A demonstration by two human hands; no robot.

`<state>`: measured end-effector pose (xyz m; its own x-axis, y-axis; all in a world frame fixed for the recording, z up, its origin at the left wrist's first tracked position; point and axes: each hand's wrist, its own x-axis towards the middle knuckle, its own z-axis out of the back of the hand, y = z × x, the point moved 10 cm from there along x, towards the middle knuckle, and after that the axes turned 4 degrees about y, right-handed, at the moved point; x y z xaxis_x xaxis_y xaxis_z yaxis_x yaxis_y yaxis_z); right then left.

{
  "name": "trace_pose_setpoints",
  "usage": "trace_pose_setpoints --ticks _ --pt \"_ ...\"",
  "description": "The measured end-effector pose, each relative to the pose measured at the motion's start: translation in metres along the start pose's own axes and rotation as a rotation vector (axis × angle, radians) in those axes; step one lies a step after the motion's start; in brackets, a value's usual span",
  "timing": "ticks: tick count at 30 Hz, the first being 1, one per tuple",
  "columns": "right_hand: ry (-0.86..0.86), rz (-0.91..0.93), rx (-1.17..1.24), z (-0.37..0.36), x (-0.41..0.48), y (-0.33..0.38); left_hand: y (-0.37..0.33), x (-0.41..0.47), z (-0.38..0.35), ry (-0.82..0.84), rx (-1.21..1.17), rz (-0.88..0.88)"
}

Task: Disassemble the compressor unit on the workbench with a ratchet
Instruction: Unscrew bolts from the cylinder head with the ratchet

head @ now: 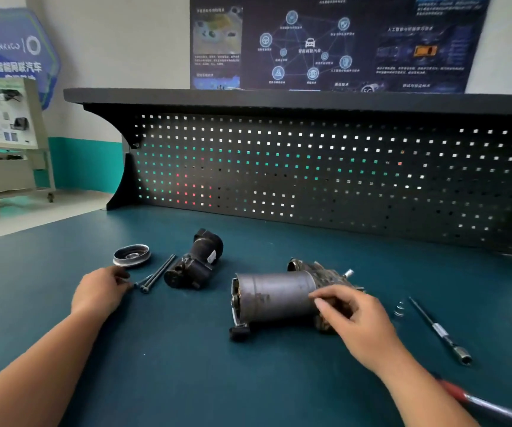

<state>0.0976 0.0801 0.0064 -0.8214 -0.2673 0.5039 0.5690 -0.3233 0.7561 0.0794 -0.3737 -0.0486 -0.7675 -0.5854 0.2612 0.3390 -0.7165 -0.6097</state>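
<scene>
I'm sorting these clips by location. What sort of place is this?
Probably an automotive training workshop: a teal-topped workbench with a black pegboard behind it, a partly stripped compressor unit and loose bolts lying on it, and car-technology posters on the wall.

Bench [171, 365] w/ compressor [274, 295], blk part [197, 263], cap [132, 255], bolts [159, 272], spring [398, 309], socket ext [439, 329]

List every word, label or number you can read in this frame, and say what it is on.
"智能网联汽车": wall poster, under the car icon.
"5G": same poster, at its bottom edge.
The poster's other text: too small or blurred to read.
Blue sign at far left: looks mirror-reversed and blurred, not safely readable.
White label on the black compressor part: too small to read.
</scene>
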Motion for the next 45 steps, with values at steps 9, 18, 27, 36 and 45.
trace_pose_setpoints --ticks 9,18,27,36,45 --pt "-0.523 -0.061 -0.147 0.072 -0.007 -0.021 -0.101 -0.069 0.036 -0.206 -0.356 -0.368" --pt "-0.16 -0.277 -0.336 0.042 0.004 -0.038 -0.301 -0.22 -0.072 0.152 -0.254 -0.878" --pt "-0.212 -0.338 -0.237 0.076 -0.006 -0.034 -0.305 -0.228 -0.098 0.142 -0.207 -1.001" --pt "0.558 -0.607 -0.836 0.096 -0.087 -0.08 -0.304 -0.213 -0.086 0.307 -0.401 -1.043" --pt "0.056 -0.181 -0.728 0.144 -0.07 -0.001 -0.299 -0.208 -0.088 0.289 -0.403 -0.962"
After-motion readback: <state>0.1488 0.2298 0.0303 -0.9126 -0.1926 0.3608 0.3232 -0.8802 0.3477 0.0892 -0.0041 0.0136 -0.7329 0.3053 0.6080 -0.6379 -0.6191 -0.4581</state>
